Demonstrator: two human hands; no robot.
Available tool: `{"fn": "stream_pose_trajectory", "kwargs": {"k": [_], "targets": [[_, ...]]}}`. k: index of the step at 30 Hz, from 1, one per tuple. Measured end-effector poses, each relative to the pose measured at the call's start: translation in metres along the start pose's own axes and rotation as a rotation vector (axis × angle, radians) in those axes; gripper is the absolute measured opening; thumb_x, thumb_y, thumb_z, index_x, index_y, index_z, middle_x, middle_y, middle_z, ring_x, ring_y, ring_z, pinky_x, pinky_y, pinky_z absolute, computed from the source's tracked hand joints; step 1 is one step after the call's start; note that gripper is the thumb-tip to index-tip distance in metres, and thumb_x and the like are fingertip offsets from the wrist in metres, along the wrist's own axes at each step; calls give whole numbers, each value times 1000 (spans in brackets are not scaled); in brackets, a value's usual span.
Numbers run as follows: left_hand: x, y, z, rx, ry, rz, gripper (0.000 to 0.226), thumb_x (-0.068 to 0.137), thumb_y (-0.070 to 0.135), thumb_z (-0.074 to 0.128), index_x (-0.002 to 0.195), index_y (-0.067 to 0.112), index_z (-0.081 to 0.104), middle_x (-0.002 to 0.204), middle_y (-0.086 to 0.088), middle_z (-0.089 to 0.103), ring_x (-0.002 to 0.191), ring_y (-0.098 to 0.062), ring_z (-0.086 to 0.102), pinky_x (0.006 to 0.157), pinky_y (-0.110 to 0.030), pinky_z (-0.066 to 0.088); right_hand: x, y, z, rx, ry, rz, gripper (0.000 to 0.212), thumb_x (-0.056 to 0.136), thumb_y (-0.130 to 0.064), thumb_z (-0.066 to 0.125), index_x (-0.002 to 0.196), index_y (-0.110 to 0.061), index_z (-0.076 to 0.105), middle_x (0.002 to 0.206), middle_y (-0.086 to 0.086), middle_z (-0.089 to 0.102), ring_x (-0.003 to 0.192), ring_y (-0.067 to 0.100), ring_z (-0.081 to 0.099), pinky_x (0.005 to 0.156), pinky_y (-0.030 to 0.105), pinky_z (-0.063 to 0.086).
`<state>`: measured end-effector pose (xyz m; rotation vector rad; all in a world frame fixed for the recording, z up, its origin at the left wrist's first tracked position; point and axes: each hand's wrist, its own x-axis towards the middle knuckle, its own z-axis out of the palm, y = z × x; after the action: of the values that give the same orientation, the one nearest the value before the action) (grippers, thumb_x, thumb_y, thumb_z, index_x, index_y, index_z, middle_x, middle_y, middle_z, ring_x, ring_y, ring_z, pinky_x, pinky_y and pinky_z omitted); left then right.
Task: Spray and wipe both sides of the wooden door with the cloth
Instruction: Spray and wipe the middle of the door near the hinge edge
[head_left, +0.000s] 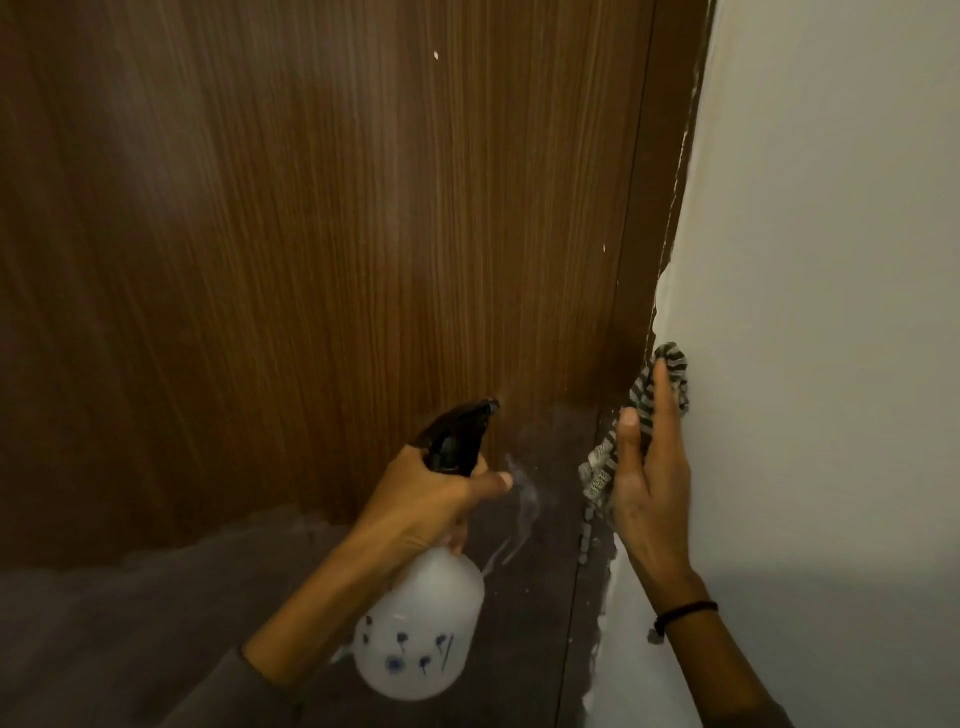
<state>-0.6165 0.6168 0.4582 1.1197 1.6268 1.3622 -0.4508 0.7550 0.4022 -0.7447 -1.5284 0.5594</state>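
Note:
The brown wooden door (322, 234) fills most of the view, its lower part dull and greyish. My left hand (426, 499) grips a white spray bottle (421, 629) with a black trigger head, its nozzle close to the door and a thin mist hanging beside it. My right hand (649, 483) presses a grey striped cloth (644, 405) against the door's right edge, where the frame meets the wall, with the fingers fairly straight over the cloth.
A white wall (831, 312) stands at the right, with rough chipped paint along the door frame (670, 208). A black band sits on my right wrist (685, 613).

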Motion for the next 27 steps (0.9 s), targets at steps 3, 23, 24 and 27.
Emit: {"fn": "stream_pose_trajectory", "kwargs": {"k": [3, 23, 24, 27], "targets": [[0, -13, 2, 58, 10, -35, 35, 87, 7, 77, 64, 12, 50, 50, 0, 45, 36, -13, 42, 44, -27, 40, -3, 1, 4, -8, 39, -51, 55, 109, -31, 35, 161, -31, 16, 163, -23, 19, 151, -4, 17, 119, 12, 17], [24, 28, -47, 161, 153, 177, 15, 91, 22, 73, 95, 9, 68, 76, -9, 72, 37, -10, 44, 40, -23, 41, 58, 48, 65, -441, 176, -247, 56, 109, -47, 20, 159, -21, 22, 168, 14, 14, 156, 29, 7, 120, 62, 15], [24, 27, -48, 152, 146, 181, 15, 91, 22, 73, 95, 9, 68, 77, -10, 72, 37, -10, 44, 40, -23, 40, 60, 53, 61, -413, 170, -237, 56, 109, -46, 21, 159, -20, 22, 167, 15, 15, 156, 29, 8, 121, 59, 14], [25, 25, -51, 117, 113, 193, 13, 90, 19, 73, 93, 8, 68, 79, -11, 73, 37, -10, 42, 41, -25, 40, 50, 67, 59, -409, 122, -246, 55, 110, -46, 19, 160, -23, 16, 168, 13, 11, 157, 24, 3, 122, 51, 6]]}}
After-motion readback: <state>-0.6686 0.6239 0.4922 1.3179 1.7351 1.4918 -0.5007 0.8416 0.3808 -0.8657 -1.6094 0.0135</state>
